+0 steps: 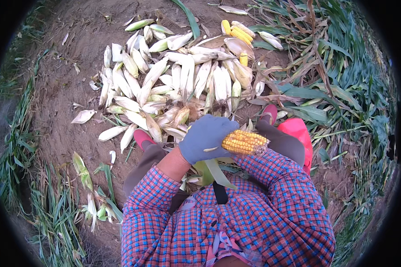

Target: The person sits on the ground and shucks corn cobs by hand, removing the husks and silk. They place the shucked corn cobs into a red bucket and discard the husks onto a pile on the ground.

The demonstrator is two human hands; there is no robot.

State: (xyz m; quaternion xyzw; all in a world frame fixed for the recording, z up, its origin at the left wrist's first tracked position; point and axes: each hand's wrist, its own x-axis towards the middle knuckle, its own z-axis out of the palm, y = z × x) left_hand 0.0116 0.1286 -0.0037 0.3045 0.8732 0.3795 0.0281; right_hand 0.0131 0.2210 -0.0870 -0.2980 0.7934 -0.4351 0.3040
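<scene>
My left hand [207, 137], in a grey-blue glove, is closed around a husked ear of yellow corn [244, 142]. The ear's butt end sticks out to the right of the fingers. Pale green husk leaves [217, 172] hang below the hand, over my lap. My right sleeve [264, 163] reaches in under the ear, but the right hand itself is hidden behind the left hand and the corn. Just ahead, between and beyond my feet, lies a wide heap of corn ears in pale husks [187, 73].
Bare yellow ears [240, 33] lie at the heap's far right. Cut corn stalks and leaves [341, 76] are piled along the right side. A red plastic bag [297, 137] rests beside my right leg. Torn husks [92, 203] lie on the soil to the left.
</scene>
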